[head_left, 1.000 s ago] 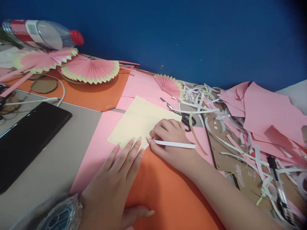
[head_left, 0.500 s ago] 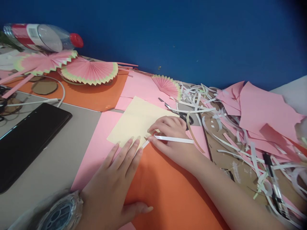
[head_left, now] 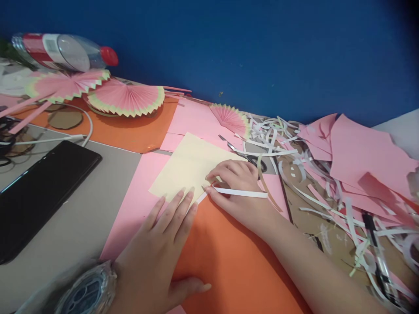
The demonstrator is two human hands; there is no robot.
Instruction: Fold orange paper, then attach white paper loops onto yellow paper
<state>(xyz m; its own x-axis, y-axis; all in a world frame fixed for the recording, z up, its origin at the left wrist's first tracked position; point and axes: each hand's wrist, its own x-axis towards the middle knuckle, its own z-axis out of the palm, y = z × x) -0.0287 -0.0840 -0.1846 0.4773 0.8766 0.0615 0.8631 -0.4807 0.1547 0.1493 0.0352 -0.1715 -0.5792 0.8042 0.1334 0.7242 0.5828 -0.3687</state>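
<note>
My left hand [head_left: 157, 248] lies flat with fingers stretched out, pressing on the orange sheet [head_left: 229, 261] and the near edge of the pale yellow sheet [head_left: 190, 168]. A wristwatch [head_left: 87, 292] shows on that wrist. My right hand [head_left: 237, 189] is curled at the yellow sheet's right corner and pinches a thin white paper strip [head_left: 244, 193] that runs across its back. A pink sheet [head_left: 131, 209] lies under the yellow one.
Scissors [head_left: 245, 155] lie just behind my right hand. A heap of white strips [head_left: 275, 135] and pink scraps [head_left: 363, 157] fills the right side. Pleated pink fans [head_left: 126, 98], a plastic bottle [head_left: 62, 52], a black phone [head_left: 39, 187] and a pen [head_left: 376, 257] lie around.
Almost nothing differs; the view shifted slightly and my right hand's fingers adjusted a little on the white strip. My left hand stays flat in place.
</note>
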